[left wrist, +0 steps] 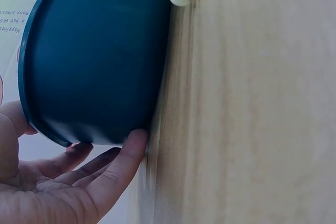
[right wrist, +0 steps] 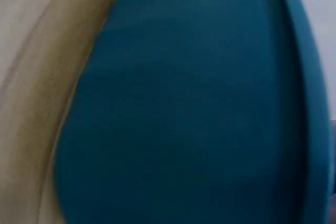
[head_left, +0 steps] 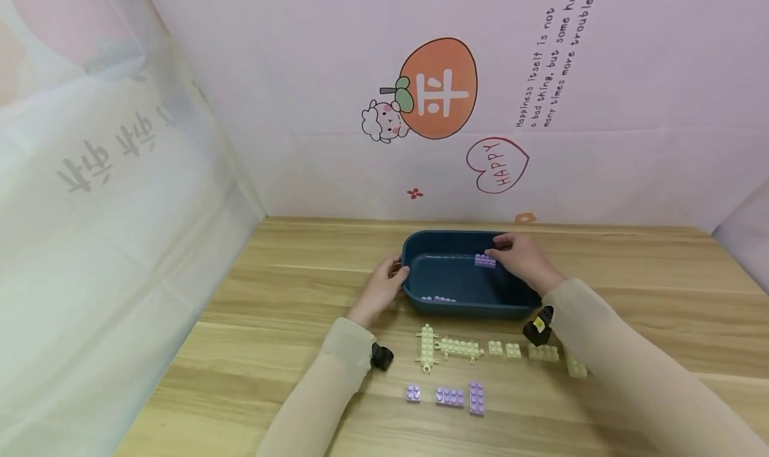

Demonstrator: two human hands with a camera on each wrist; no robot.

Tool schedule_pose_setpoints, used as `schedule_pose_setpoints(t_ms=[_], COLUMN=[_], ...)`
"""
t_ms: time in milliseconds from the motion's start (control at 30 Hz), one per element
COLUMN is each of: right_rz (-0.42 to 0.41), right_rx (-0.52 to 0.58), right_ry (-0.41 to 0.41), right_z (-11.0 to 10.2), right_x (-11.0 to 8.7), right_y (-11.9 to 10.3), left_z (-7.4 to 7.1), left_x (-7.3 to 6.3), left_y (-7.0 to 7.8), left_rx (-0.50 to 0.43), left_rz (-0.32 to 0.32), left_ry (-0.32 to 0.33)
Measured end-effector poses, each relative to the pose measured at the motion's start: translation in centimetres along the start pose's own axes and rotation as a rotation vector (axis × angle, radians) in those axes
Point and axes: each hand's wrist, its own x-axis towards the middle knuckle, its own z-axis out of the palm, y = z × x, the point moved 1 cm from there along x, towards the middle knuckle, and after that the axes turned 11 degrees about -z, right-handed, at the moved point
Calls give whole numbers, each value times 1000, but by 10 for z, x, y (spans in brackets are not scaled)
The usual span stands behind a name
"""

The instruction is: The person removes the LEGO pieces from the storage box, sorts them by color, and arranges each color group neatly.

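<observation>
A dark blue rectangular bin (head_left: 462,307) sits on the table. At its left end, my left hand (head_left: 380,290) grips the wall, thumb over the rim and fingers outside; the left wrist view shows this hand (left wrist: 68,182) close up. My right hand (head_left: 525,262) reaches over the bin's right end. Its fingertips are at a purple building brick (head_left: 484,261) inside the bin; whether they pinch it cannot be made out. More purple studs (head_left: 441,299) show behind the bin's near rim. Only the bin's outer wall (right wrist: 184,98) fills the right wrist view, without the fingertips.
Pale yellow toy-brick pieces lie before the bin: two long chassis plates (head_left: 427,348) (head_left: 459,348), small square bricks (head_left: 513,350), and longer bricks (head_left: 543,353) by the right sleeve. Nearer are purple bricks (head_left: 449,397) (head_left: 476,398) (head_left: 413,393). A printed cloth (head_left: 330,143) hangs behind the table.
</observation>
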Motion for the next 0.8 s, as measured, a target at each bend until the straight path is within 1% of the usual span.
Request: schedule_pose_setpoints(t_ms=[67,133,233,300,367,533,800], right_rz=[12,19,20,21,30,48,5], right_rx=[-6,-3,19,25,17,-19,-39], right_ry=[-2,-1,6,14,17,9,24], right_z=[1,3,6,7,8,10,15], right_x=[3,5,6,6,6,7,12], right_y=[1,2,4,6,7,9,13], left_z=[0,0,1,1,1,2,1], left_x=[-1,-9,-9,-9,-1,-1,-1], left_y=[1,9,9,8,1,2,2], left_rx=[-1,2,10,20,22,45,54], left_rz=[-3,-5,-8,-2,5,8,20], left_ry=[-8,-16,-18,-13,-7,-1,-8])
